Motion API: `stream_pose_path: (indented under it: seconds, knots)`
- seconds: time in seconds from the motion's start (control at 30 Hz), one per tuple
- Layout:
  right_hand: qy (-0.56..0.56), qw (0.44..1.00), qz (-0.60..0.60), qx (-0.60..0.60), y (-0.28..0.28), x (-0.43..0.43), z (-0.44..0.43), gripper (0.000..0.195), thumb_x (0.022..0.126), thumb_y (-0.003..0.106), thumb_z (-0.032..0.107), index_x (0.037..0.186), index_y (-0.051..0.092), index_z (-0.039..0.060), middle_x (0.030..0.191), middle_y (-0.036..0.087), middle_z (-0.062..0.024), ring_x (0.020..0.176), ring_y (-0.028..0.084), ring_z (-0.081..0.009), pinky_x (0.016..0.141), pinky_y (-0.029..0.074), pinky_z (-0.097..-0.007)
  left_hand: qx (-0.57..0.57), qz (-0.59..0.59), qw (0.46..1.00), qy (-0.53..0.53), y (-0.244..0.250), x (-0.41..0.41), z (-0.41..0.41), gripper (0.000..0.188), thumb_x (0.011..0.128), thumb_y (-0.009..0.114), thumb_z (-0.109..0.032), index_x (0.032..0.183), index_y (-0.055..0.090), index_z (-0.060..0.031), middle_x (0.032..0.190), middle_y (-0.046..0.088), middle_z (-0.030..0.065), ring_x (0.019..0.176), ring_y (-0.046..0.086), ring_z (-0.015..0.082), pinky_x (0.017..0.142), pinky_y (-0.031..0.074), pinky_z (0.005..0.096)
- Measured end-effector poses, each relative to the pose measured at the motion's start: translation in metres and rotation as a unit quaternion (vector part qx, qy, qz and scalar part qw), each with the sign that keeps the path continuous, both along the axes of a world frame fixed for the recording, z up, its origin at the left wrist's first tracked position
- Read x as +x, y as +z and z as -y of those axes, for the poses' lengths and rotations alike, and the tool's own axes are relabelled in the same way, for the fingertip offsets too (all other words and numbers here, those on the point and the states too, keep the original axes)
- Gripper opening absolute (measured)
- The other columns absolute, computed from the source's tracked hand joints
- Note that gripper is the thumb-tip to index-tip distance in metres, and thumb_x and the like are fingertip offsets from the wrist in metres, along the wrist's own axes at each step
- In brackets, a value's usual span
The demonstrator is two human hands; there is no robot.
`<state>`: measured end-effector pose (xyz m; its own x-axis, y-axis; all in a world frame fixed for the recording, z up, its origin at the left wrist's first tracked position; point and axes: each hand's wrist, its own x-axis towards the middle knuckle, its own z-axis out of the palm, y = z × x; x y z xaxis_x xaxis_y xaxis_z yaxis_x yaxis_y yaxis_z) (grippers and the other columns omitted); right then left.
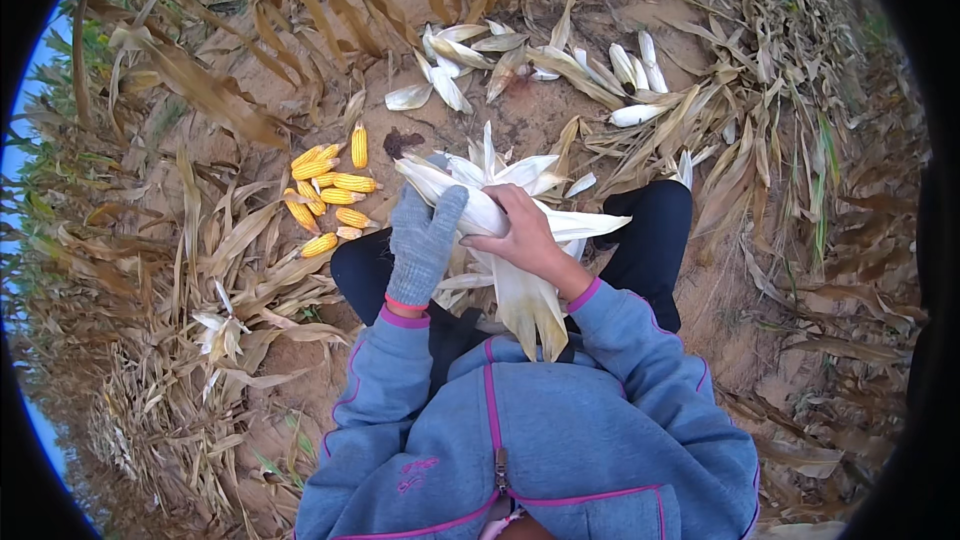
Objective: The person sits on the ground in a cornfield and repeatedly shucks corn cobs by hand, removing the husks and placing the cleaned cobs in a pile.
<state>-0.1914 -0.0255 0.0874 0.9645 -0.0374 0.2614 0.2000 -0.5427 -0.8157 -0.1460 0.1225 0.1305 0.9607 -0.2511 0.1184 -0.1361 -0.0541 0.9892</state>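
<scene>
An ear of corn in pale husk (480, 211) lies between my two hands over my lap, its dark silk tip (401, 142) pointing to the upper left. My left hand (424, 229), in a grey knit glove, grips the ear near that tip with the thumb on top. Bare, my right hand (521, 229) holds the husk around the ear's lower half. Peeled husk leaves (529, 307) hang down towards my jacket. More loose husk leaves (525, 172) spread just beyond the ear. The kernels of this ear are hidden.
Several husked yellow corn cobs (341, 181) lie in a pile on the soil by my left knee. Ears still in husk (450, 60) lie farther ahead, with others (637, 71) to the right. Dry stalks (330, 0) stand in front, and dead leaves (225, 390) cover the ground leftward.
</scene>
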Motion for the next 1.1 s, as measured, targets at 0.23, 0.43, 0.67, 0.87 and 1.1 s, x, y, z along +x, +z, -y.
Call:
stream_pose_path:
  seconds: [0.23, 0.43, 0.67, 0.87, 1.1]
  knots:
    - [-0.001, 1.000, 0.000, 0.019, -0.008, -0.003, 0.002, 0.064, 0.061, 0.076, 0.039, 0.110, 0.052, 0.0049, 0.101, 0.053, -0.0131, 0.096, 0.051, -0.0303, 0.084, 0.041, -0.0366, 0.121, 0.195, 0.972, -0.049, -0.015, 0.006, -0.017, 0.028, 0.080, 0.054, -0.006, 0.108, 0.054, 0.0001, 0.099, 0.057, 0.0194, 0.090, 0.057, 0.0334, 0.077, 0.045, 0.0379]
    - [-0.006, 1.000, 0.004, 0.019, -0.014, -0.005, 0.007, 0.065, 0.060, 0.077, 0.037, 0.111, 0.052, 0.0045, 0.101, 0.054, -0.0131, 0.097, 0.051, -0.0300, 0.085, 0.041, -0.0364, 0.193, 0.309, 0.931, -0.034, -0.049, 0.015, -0.022, 0.030, 0.075, 0.054, -0.001, 0.105, 0.056, -0.0017, 0.096, 0.058, 0.0193, 0.085, 0.057, 0.0338, 0.072, 0.047, 0.0376]
    - [0.013, 0.999, -0.016, 0.035, -0.022, -0.007, 0.013, 0.063, 0.064, 0.076, 0.032, 0.114, 0.049, 0.0027, 0.107, 0.052, -0.0135, 0.101, 0.051, -0.0279, 0.088, 0.040, -0.0341, 0.152, 0.247, 0.956, -0.046, -0.040, 0.008, -0.018, 0.021, 0.085, 0.048, -0.003, 0.105, 0.055, 0.0006, 0.092, 0.059, 0.0177, 0.083, 0.059, 0.0288, 0.069, 0.048, 0.0367]
    - [0.032, 0.996, -0.051, 0.069, -0.026, -0.008, 0.019, 0.067, 0.065, 0.076, 0.031, 0.117, 0.047, 0.0008, 0.112, 0.051, -0.0147, 0.106, 0.050, -0.0276, 0.092, 0.038, -0.0339, -0.044, 0.090, 0.995, -0.005, -0.041, -0.001, -0.003, 0.023, 0.092, 0.043, -0.010, 0.106, 0.054, 0.0046, 0.096, 0.059, 0.0121, 0.086, 0.059, 0.0198, 0.069, 0.049, 0.0300]
    - [0.058, 0.991, -0.079, 0.087, -0.026, -0.008, 0.021, 0.071, 0.068, 0.075, 0.031, 0.123, 0.044, -0.0007, 0.119, 0.047, -0.0170, 0.113, 0.046, -0.0283, 0.096, 0.034, -0.0341, -0.085, -0.063, 0.994, -0.020, -0.036, 0.006, -0.007, 0.030, 0.093, 0.045, -0.021, 0.111, 0.051, 0.0021, 0.104, 0.057, 0.0121, 0.092, 0.058, 0.0189, 0.077, 0.051, 0.0325]
